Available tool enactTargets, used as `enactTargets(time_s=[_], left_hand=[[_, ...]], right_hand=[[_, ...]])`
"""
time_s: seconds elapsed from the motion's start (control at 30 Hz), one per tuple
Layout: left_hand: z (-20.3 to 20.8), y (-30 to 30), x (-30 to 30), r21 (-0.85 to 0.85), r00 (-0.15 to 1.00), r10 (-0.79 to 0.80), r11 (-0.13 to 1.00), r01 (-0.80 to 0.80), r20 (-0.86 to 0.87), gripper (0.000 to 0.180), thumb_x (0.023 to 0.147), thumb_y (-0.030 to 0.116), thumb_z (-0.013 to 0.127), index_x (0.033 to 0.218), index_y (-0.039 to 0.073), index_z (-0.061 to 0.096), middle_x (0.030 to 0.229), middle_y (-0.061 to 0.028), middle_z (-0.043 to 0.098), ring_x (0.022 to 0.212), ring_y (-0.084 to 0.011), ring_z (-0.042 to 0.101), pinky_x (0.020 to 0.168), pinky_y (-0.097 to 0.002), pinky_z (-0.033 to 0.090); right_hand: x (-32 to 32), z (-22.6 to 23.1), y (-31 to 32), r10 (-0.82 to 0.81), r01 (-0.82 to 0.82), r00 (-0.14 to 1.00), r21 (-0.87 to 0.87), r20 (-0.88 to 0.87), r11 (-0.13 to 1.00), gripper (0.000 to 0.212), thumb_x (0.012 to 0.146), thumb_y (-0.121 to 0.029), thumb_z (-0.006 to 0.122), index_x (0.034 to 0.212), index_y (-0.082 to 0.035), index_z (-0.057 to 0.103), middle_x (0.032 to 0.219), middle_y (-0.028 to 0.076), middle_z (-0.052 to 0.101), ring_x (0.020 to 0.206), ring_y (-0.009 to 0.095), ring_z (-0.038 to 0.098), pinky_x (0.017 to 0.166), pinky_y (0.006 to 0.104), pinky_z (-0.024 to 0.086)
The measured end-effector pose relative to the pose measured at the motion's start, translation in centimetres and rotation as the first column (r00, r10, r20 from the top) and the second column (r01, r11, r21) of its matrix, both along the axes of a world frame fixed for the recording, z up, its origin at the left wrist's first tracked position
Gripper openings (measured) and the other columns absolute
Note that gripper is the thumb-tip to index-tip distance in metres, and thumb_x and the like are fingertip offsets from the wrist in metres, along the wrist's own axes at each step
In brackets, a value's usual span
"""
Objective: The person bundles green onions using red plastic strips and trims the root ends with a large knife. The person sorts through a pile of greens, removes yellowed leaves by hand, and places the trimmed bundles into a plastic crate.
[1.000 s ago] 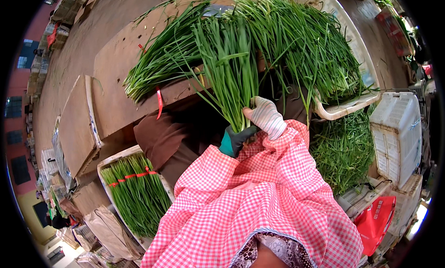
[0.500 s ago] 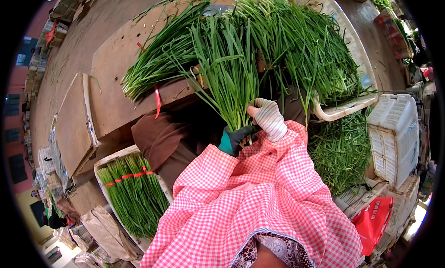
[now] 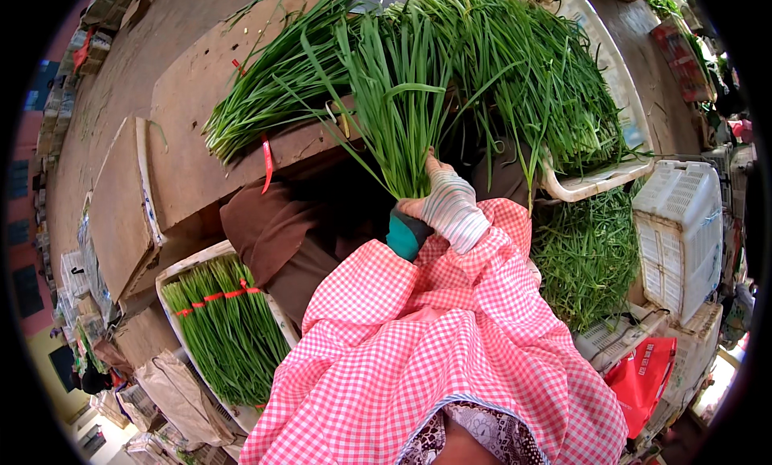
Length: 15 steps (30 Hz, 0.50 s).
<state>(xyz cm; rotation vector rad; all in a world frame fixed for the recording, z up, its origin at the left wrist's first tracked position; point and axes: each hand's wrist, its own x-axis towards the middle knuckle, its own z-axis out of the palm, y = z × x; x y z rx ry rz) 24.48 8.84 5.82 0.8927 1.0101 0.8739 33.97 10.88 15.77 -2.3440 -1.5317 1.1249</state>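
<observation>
A bunch of garlic chives (image 3: 400,119) stands upright between my hands, its leaves fanning out away from me. My right hand (image 3: 450,201), in a striped white glove with bare fingertips, is wrapped round the lower stems. Just below and to the left, my left hand (image 3: 407,233), in a teal and black glove, is closed at the stem ends; its fingers are mostly hidden behind the right hand. Loose chives (image 3: 281,79) lie on the board at the left. A larger heap (image 3: 531,79) spreads to the right of the bunch, partly in a white crate (image 3: 635,135).
At lower left a crate (image 3: 281,324) holds chives tied with red bands. A red strip (image 3: 267,166) hangs from the brown board's edge (image 3: 185,175). To my right are loose greens (image 3: 587,260), a white crate (image 3: 679,232) and a red bag (image 3: 642,384).
My right hand has moved left and down, from beside the stems to wrapping round them over my left hand. The bunch has risen slightly in my grip.
</observation>
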Motion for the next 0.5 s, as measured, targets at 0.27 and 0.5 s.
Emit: enactTargets(time_s=[0.27,0.5], left_hand=[[0.6,0.0,-1.7,-0.253,0.922,-0.064,0.952,0.171,0.383,0.028,0.073,0.002,0.064,0.099,-0.005,0.056,0.083,-0.0146,0.062,0.071,-0.0216,0.062,0.057,-0.0314,0.051],[-2.9,0.1,-3.4,-0.365,0.754,-0.179,0.79,0.493,0.631,0.024,0.079,0.007,0.063,0.1,-0.004,0.058,0.09,-0.0117,0.061,0.078,-0.0219,0.06,0.064,-0.0311,0.048]], right_hand=[[1.1,-2.4,-0.2,-0.003,0.009,0.999,0.12,-0.051,0.993,0.086,0.069,-0.034,0.064,0.14,-0.007,0.023,0.124,0.019,0.048,0.11,0.031,0.051,0.092,0.0349,0.042],[1.5,-3.5,-0.8,-0.084,0.144,0.972,0.278,-0.22,0.95,0.075,0.067,-0.017,0.068,0.133,-0.001,0.036,0.115,0.019,0.054,0.109,0.027,0.053,0.091,0.0299,0.042]])
